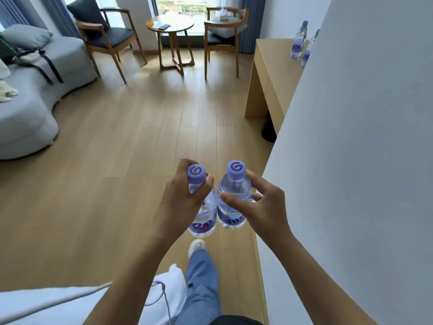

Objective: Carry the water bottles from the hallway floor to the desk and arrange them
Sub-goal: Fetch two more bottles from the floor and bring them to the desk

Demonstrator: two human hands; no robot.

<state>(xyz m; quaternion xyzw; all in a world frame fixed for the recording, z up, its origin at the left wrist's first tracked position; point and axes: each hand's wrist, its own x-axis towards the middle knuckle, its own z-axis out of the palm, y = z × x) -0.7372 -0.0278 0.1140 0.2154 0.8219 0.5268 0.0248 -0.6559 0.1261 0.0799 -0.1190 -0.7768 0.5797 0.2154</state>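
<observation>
The person's left hand was wrapped round the neck of a clear plastic water bottle with a purple cap, fingers curled tight about it. Just to the right, the right hand pinched a second clear purple-capped bottle at its shoulder. The two bottles hung upright, touching, above the wooden plank floor. Far ahead and right of the fingers, two more purple-labelled bottles stood on the pale wooden worktop.
</observation>
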